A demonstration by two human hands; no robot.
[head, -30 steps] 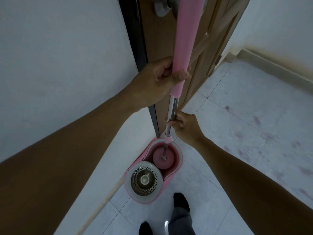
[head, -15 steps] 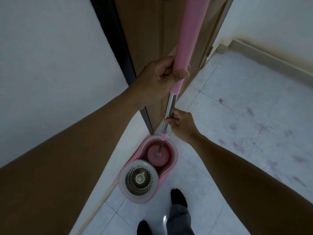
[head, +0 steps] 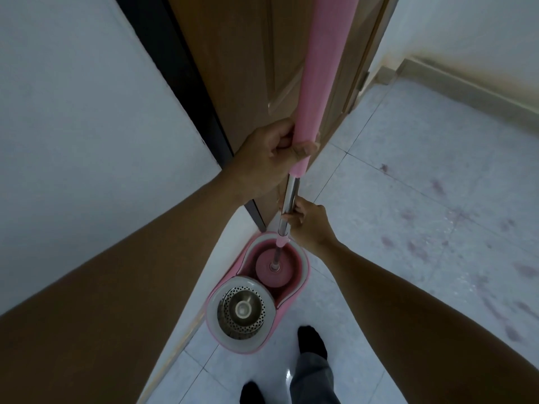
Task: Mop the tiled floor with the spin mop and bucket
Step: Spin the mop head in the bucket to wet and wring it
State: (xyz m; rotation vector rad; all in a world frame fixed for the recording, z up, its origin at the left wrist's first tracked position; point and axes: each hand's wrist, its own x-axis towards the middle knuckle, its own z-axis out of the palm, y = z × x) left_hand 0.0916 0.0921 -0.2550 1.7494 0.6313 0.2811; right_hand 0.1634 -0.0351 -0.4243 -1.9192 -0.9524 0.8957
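Note:
The spin mop stands upright with its pink handle rising past the camera and a steel shaft below. My left hand grips the lower end of the pink sleeve. My right hand holds the steel shaft lower down, just above a pink collar. The pink mop head sits inside the water side of the pink bucket. The bucket's steel perforated spinner basket is nearer to me and holds nothing.
A white wall is on the left, with a brown wooden door ahead beside the bucket. The pale tiled floor with dark smudges spreads to the right up to a skirting. My dark-socked feet stand just behind the bucket.
The view has dipped and shifted a little, so the door knob has left the top of the frame. Both hands keep their grip and the mop head stays in the bucket.

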